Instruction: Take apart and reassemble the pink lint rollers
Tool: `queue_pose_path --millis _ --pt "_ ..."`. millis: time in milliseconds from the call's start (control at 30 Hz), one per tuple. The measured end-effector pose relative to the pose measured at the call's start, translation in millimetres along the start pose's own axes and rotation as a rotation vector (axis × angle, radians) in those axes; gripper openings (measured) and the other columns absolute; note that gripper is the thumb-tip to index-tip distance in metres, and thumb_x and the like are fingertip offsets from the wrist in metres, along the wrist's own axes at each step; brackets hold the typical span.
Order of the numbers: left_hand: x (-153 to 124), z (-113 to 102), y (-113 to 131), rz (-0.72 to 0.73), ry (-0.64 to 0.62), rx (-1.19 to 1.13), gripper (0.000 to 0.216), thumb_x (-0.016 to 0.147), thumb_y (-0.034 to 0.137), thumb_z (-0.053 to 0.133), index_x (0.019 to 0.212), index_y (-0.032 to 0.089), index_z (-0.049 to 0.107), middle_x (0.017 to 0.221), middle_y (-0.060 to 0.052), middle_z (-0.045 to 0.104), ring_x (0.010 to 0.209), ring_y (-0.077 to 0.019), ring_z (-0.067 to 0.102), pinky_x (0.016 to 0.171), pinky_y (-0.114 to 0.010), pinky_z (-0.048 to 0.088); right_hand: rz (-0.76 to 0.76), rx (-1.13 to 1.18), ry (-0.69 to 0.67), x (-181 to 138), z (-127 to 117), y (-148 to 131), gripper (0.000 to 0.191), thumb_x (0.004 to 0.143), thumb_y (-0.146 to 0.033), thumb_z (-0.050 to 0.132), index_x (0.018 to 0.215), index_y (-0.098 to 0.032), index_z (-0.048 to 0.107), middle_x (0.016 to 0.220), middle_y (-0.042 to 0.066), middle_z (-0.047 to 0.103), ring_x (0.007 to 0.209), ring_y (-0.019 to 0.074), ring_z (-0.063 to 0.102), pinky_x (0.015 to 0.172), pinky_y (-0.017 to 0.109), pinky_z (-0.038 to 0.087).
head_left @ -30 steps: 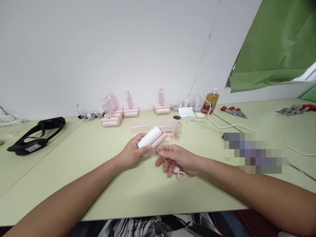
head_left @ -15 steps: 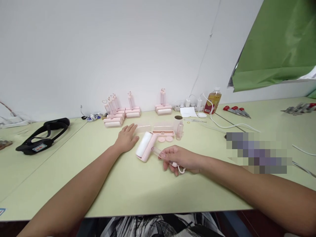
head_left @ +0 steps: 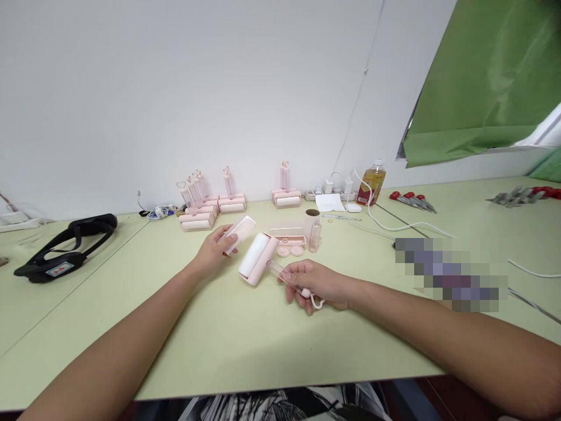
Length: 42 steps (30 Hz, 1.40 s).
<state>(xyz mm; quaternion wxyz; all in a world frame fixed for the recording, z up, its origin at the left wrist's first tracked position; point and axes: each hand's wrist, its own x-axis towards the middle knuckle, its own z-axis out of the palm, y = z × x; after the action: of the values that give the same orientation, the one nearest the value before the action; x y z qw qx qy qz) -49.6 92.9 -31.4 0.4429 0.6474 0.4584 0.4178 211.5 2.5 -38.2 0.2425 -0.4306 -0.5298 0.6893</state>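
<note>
A pink lint roller with a white roll (head_left: 256, 258) lies on the pale green table (head_left: 245, 333). My right hand (head_left: 316, 283) is closed round its clear handle with the pink heart loop (head_left: 316, 302). My left hand (head_left: 214, 249) sits just left of the roll and holds a clear pink-tinted cover (head_left: 239, 231), lifted off the table. Behind the roll lie another clear cover with pink parts (head_left: 287, 235), two pink round caps (head_left: 289, 251) and a small clear tube (head_left: 314, 234) beside a cardboard core (head_left: 312, 217).
Finished pink rollers (head_left: 210, 202) stand in groups along the wall, with another pair (head_left: 286, 192) further right. A black headset (head_left: 63, 248) lies at the left. A power strip (head_left: 333, 188), an oil bottle (head_left: 370, 182), red-handled tools (head_left: 412, 200) and white cables (head_left: 394, 225) lie at the right.
My left hand let go of the roller, reached behind it and picked up the clear cover. The roller now rests on the table, its handle still in my right hand.
</note>
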Motion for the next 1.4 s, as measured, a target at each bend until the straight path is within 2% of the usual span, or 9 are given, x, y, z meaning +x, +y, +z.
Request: queue_pose_path --millis 167,300,500,633,733,900,1067,1233,1400 --pt "-9.6 8.9 2.2 0.005 -0.181 -0.119 0.064 0.077 0.056 0.065 0.126 0.017 0.052 0.098 -0.007 0.063 0.077 -0.017 0.057 0.065 -0.027 0.044 -0.056 0.024 0.033 3.9 -2.5 3.8 0.034 0.08 -0.049 0.066 0.091 -0.018 0.056 0.066 -0.001 0.067 0.041 0.0072 0.051 0.034 0.018 0.041" --pt "-21.8 21.3 13.5 0.022 -0.346 -0.083 0.065 0.079 0.054 0.064 0.133 0.018 0.05 0.103 -0.008 0.062 0.08 -0.0177 0.055 0.065 -0.026 0.043 -0.098 0.02 0.051 3.9 0.5 4.8 0.035 0.079 -0.05 0.067 0.089 -0.018 0.054 0.063 -0.003 0.064 0.035 0.0054 0.045 0.029 0.016 0.029" --pt "-27.6 31.7 18.9 0.07 -0.284 0.003 0.063 0.078 0.05 0.067 0.129 0.018 0.051 0.095 -0.006 0.064 0.072 -0.0158 0.056 0.058 -0.024 0.041 -0.125 0.012 0.206 -5.4 6.2 -7.4 0.032 0.082 -0.045 0.065 0.099 -0.021 0.053 0.068 -0.002 0.064 0.035 0.0055 0.046 0.03 0.017 0.028" --pt "-18.8 31.1 7.3 -0.123 -0.215 -0.152 0.051 0.077 0.056 0.065 0.107 0.016 0.054 0.066 0.002 0.056 0.046 -0.0099 0.051 0.038 -0.02 0.031 -0.409 0.105 0.287 -16.4 4.8 -22.5 0.032 0.078 -0.04 0.069 0.101 -0.021 0.057 0.104 0.007 0.066 0.077 0.0149 0.067 0.065 0.03 0.057" --pt "-15.3 28.1 3.8 -0.19 -0.227 -0.312 0.05 0.081 0.061 0.057 0.099 0.014 0.055 0.064 -0.001 0.06 0.04 -0.0089 0.05 0.034 -0.019 0.029 -0.575 -0.011 0.338 -20.2 2.4 -35.9 0.03 0.076 -0.043 0.072 0.092 -0.02 0.058 0.128 0.009 0.057 0.089 0.0181 0.068 0.085 0.04 0.056" --pt "-13.5 18.4 10.5 -0.14 -0.381 -0.529 0.075 0.085 0.075 0.028 0.128 0.018 0.05 0.108 -0.016 0.069 0.054 -0.0137 0.064 0.035 -0.02 0.031 -0.693 -0.247 0.415 -12.9 -4.8 -87.6 0.036 0.077 -0.044 0.072 0.098 -0.019 0.056 0.075 0.003 0.067 0.071 0.0185 0.069 0.071 0.038 0.06" --pt "-11.1 15.3 7.9 -0.124 -0.266 -0.517 0.078 0.086 0.074 0.032 0.145 0.023 0.027 0.122 -0.018 0.063 0.069 -0.0179 0.069 0.038 -0.02 0.035 -0.781 -0.312 0.567 13.4 -32.2 -156.4 0.023 0.079 -0.028 0.072 0.088 -0.019 0.052 0.078 0.0 0.06 0.062 0.0142 0.068 0.061 0.034 0.061" --pt "-9.6 24.9 -3.9 -0.172 -0.211 -0.158 0.063 0.087 0.064 0.046 0.126 0.014 0.049 0.112 -0.017 0.064 0.067 -0.0145 0.065 0.041 -0.02 0.038 -0.657 -0.539 0.719 55.0 -83.5 -188.1 0.021 0.081 -0.016 0.068 0.094 -0.017 0.052 0.076 0.0 0.056 0.061 0.0146 0.068 0.056 0.029 0.06" --pt "-10.3 29.1 -5.8 -0.15 -0.266 -0.052 0.052 0.079 0.061 0.058 0.104 0.016 0.062 0.105 -0.011 0.066 0.07 -0.0138 0.063 0.044 -0.02 0.037 -0.471 -0.678 0.855 95.2 -127.0 -179.6 0.021 0.077 -0.012 0.07 0.09 -0.015 0.054 0.079 0.003 0.06 0.052 0.0121 0.065 0.049 0.024 0.054"
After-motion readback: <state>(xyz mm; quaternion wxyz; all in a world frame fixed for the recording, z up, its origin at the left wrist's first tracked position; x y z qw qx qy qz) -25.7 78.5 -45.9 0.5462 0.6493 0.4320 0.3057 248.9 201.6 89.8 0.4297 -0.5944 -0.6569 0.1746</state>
